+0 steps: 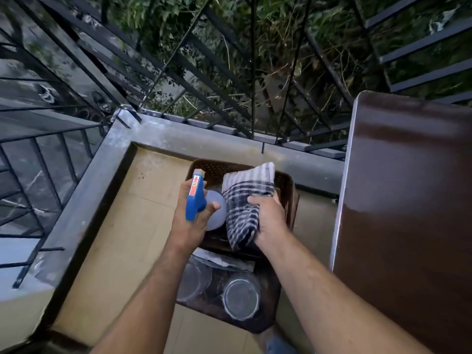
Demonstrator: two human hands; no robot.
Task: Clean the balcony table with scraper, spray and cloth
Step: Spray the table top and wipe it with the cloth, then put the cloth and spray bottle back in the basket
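Observation:
My left hand (190, 221) grips a spray bottle (196, 198) with a blue trigger head and a pale round body, held over a brown perforated basket (287, 186) on the balcony floor. A blue-and-white checked cloth (246, 200) hangs from my right hand (269, 221), which clutches it just above the same basket. The brown balcony table (408, 213) stands to the right, its glossy top apart from both hands. No scraper shows in this view.
A dark lower tray (267, 318) under my arms holds clear round lidded containers (240, 298). The grey parapet ledge (178, 134) and black railing (252, 72) fence the balcony on the left and front. Beige floor tiles (132, 226) lie left of the basket.

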